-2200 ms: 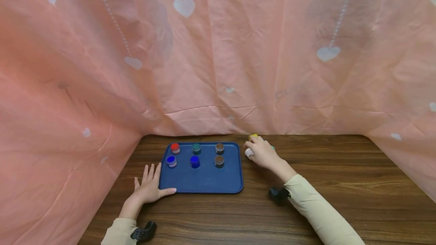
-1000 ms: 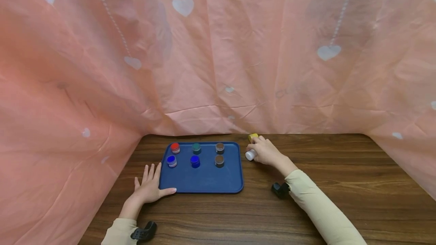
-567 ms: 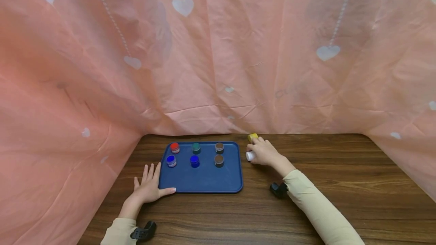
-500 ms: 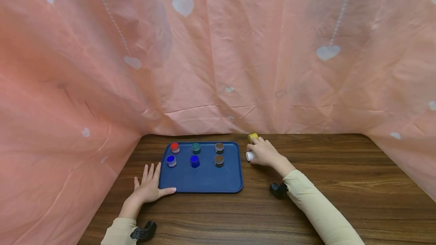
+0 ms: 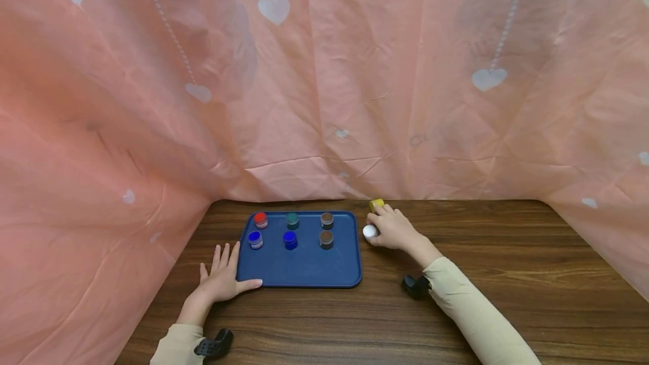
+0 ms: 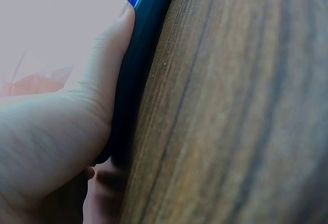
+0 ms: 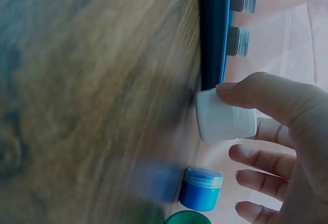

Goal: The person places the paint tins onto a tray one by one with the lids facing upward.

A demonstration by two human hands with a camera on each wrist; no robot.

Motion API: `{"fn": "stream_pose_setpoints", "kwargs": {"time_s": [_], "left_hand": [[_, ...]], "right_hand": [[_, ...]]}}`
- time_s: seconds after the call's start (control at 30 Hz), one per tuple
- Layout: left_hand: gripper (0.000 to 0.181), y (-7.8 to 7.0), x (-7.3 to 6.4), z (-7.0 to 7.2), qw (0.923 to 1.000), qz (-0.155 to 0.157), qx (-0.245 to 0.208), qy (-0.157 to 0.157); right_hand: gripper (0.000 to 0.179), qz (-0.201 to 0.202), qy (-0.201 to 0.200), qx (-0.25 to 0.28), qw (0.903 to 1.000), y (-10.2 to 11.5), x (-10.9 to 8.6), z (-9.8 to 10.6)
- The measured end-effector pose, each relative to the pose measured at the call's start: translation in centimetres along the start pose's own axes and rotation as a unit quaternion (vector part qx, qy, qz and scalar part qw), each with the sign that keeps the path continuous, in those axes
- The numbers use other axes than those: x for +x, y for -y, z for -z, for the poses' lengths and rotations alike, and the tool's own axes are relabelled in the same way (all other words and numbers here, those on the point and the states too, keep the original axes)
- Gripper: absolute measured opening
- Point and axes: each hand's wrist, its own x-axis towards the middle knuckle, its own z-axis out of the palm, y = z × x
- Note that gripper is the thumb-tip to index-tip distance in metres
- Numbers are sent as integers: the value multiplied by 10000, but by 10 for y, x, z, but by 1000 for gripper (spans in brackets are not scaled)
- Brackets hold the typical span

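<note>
My right hand [image 5: 396,230] pinches a small white paint jar [image 7: 221,119] between thumb and forefinger, just right of the blue tray [image 5: 304,272]. In the head view the jar's round white end [image 5: 370,232] faces up and left. Just beyond the fingers is a yellow jar [image 5: 377,204]. The right wrist view shows a bright blue jar [image 7: 201,189] and part of a green one [image 7: 187,218] beside the other fingers. My left hand [image 5: 220,283] lies with spread fingers at the tray's lower left corner. Its thumb [image 6: 110,47] rests along the tray's near rim.
Two rows of paint jars stand on the tray: a red jar [image 5: 261,220], a dark green jar [image 5: 292,221], blue jars [image 5: 290,240] and brown-lidded jars [image 5: 327,240]. A pink curtain [image 5: 324,100] hangs behind the wooden table [image 5: 487,246].
The white jar has tilted within my right hand, bringing its round end into fuller view than half a second ago. My left hand and the tray have kept their places.
</note>
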Motion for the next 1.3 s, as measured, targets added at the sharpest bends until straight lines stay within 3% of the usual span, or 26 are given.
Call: {"fn": "stream_pose_setpoints", "kwargs": {"time_s": [0.67,1.3], "left_hand": [[128,0,0,-1,9999,-42,-149,-39],[126,0,1,1,10000,-4,-54,62]], "right_hand": [[31,350,-437,358,9978,26,10,4],[31,508,-98,225,9984,37,15,-9]]}}
